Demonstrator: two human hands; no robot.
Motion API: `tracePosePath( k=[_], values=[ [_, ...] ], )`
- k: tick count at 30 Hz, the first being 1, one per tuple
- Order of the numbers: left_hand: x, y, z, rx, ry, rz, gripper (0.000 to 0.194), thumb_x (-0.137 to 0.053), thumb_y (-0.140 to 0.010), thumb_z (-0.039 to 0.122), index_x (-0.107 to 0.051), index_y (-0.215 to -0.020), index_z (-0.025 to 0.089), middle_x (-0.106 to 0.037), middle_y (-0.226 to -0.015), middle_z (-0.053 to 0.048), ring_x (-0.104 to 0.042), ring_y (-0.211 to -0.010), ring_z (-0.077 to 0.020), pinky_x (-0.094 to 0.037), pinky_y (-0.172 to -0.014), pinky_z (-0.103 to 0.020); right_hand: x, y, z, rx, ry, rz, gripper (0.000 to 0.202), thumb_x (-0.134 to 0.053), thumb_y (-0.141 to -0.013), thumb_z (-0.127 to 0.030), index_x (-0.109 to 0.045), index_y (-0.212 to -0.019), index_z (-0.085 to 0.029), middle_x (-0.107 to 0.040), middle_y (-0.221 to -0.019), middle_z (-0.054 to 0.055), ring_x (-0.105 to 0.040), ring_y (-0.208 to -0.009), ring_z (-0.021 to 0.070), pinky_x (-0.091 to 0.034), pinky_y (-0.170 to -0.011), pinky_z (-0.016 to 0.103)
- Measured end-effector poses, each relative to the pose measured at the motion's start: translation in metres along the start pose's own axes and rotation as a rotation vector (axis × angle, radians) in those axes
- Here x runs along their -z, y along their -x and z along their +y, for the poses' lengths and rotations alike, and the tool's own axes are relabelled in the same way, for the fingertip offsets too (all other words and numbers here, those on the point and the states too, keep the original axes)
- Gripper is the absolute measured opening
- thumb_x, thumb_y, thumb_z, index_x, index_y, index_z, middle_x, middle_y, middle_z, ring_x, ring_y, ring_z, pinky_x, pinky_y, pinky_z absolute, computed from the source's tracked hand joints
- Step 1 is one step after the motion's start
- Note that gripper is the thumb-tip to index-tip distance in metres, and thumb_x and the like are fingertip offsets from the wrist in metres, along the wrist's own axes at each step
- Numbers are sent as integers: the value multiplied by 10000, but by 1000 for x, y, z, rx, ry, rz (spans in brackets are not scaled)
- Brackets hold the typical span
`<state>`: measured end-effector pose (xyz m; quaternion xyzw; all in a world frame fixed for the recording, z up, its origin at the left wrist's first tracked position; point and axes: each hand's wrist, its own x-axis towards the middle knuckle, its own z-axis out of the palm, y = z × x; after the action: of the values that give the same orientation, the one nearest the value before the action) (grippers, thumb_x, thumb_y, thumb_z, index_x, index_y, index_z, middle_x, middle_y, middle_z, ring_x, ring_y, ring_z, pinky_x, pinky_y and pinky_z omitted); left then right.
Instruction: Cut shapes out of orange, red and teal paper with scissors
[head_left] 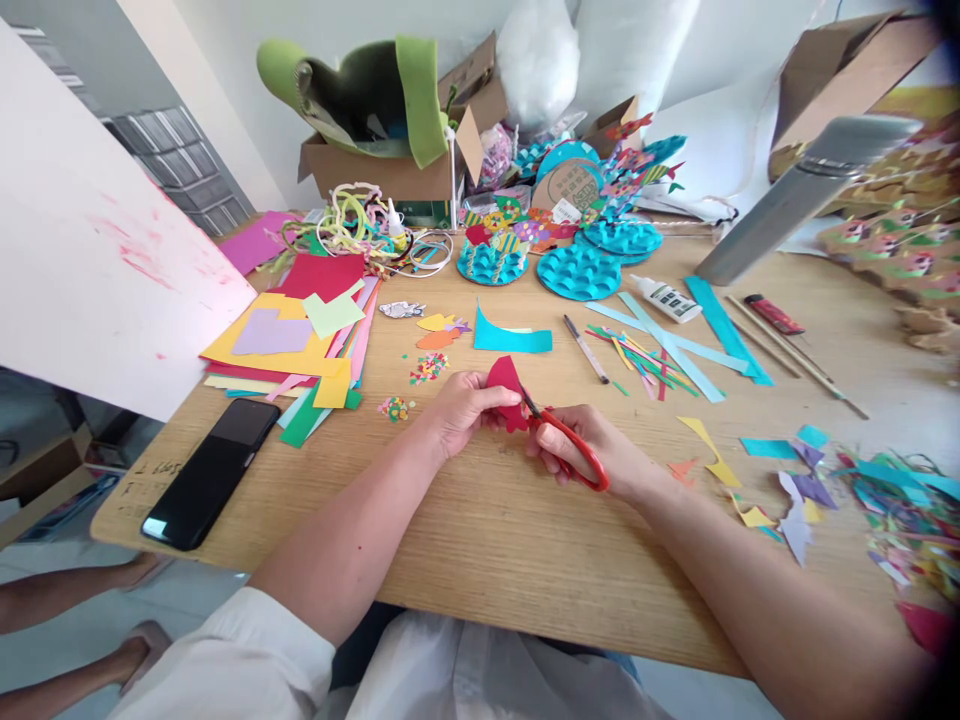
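My left hand [469, 408] pinches a small piece of red paper [507, 385] above the middle of the table. In my right hand [581, 440] is a pair of scissors [589, 460] with red handles, its dark blades at the right edge of the paper. The paper's lower edge looks scalloped. Just beyond lie a blue paper piece [510, 335] with a curved edge and a few cut-out fish shapes [437, 340] in yellow, orange and purple. Little heaps of colored paper bits [427, 368] sit left of my hands.
A stack of colored paper [292, 300] and a black phone [214, 475] lie at left. Right are a glue bottle [667, 298], a pen [586, 348], paper strips [675, 345], scraps [900, 510] and a tilted-looking grey flask [802, 200]. Blue decorated discs [577, 272] stand behind.
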<state>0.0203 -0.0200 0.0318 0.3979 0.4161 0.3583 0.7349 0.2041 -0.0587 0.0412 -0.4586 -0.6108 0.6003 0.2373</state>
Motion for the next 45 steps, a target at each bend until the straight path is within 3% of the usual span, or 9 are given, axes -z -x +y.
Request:
tracePosePath(
  k=[14, 26, 45],
  values=[
    [1, -1, 0, 16, -3, 5, 215, -783, -563, 283, -678, -666, 127, -630, -576, -26, -494, -479, -93, -338, -504, -246, 1, -1, 4, 58, 41, -31, 600, -649, -729, -742, -527, -600, -169, -546, -519, 6, -486, -445, 98, -351, -428, 218],
    [1, -2, 0, 11, 2, 9, 241, -792, -551, 303, -674, -656, 121, -642, -587, -26, -517, -484, -91, -334, -503, -235, 0, -1, 0, 9, 15, 6, 608, -688, -674, -747, -491, -579, -180, -498, -474, -19, -457, -397, 85, -292, -367, 201],
    [-1, -2, -1, -3, 18, 26, 233, -785, -559, 299, -690, -667, 115, -643, -578, -28, -496, -472, -85, -322, -505, -238, -1, -1, 3, -8, -43, 21, 574, -705, -685, -704, -529, -613, -163, -508, -462, -18, -469, -371, 82, -275, -350, 188]
  ],
)
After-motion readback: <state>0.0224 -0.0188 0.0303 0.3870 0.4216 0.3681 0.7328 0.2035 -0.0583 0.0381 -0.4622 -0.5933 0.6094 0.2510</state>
